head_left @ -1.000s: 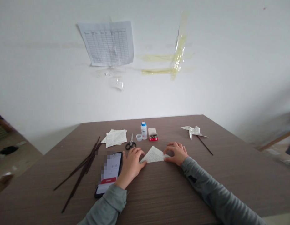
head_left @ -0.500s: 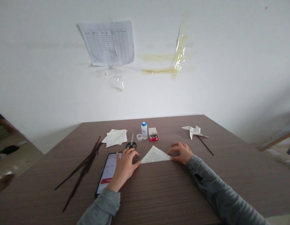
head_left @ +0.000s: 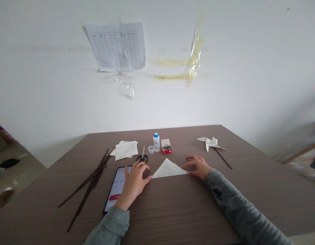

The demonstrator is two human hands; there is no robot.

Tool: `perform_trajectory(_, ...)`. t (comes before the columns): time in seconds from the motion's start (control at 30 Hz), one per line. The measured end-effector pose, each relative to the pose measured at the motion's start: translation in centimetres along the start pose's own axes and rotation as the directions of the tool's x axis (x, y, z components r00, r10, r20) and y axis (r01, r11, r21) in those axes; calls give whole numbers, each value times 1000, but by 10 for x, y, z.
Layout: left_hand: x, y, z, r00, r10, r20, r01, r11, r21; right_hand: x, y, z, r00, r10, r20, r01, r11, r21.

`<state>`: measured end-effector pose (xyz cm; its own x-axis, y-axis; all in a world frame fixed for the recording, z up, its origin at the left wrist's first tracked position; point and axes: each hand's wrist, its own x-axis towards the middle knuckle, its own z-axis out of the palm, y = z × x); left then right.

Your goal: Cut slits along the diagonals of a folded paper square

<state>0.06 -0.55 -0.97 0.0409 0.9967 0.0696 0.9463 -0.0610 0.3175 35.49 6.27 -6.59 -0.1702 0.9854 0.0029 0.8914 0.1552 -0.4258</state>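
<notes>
Both hands lie flat with fingers spread, gripping nothing: my left hand (head_left: 134, 181) touches the left corner of the folded paper triangle (head_left: 169, 169), half over the phone (head_left: 117, 189); my right hand (head_left: 198, 166) presses its right corner. The triangle sits on the surface (head_left: 177, 211) between them. I judge the crease is being flattened; unfolding or a second fold would call for pinching a corner. I count one scissors (head_left: 142, 156), one bottle (head_left: 156, 142), one pin box (head_left: 166, 146), one pinwheel (head_left: 210, 143), several dark sticks (head_left: 89, 182).
</notes>
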Motion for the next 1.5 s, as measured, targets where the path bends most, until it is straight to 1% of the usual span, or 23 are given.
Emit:
perform_trajectory(0.2,-3,4,3,1000,22,-13,-22,1000,6,-3,-3,2,1000,4,6,-4,1000,-8)
perform_trajectory(0.37,-1,7,12,997,73,-38,-74,997,-18,-5,-17,3,999,22,-38,-22,1000,-15)
perform_trajectory(0.57,2,12,25,991,112,-78,-115,993,-35,-6,-33,-3,997,-73,-22,73,997,37)
perform_trajectory(0.67,1,16,26,994,98,-55,-99,995,-19,-7,-36,-2,995,-87,-43,89,995,52)
perform_trajectory(0.77,1,19,24,997,73,-25,-73,997,-7,-7,-38,-1,993,-103,-54,106,993,54)
perform_trajectory(0.97,2,18,25,994,89,-58,-91,995,-41,-7,-40,-3,994,-103,-48,105,994,34)
perform_trajectory(1.23,3,16,27,995,84,-51,-86,995,-45,-3,-36,1,980,-171,-98,178,982,69)
perform_trajectory(1.37,4,13,28,992,90,-88,-95,994,-55,2,-33,5,973,-196,-124,212,968,136)
perform_trajectory(1.5,7,8,32,984,115,-133,-128,987,-95,3,-31,7,974,-182,-132,202,965,164)
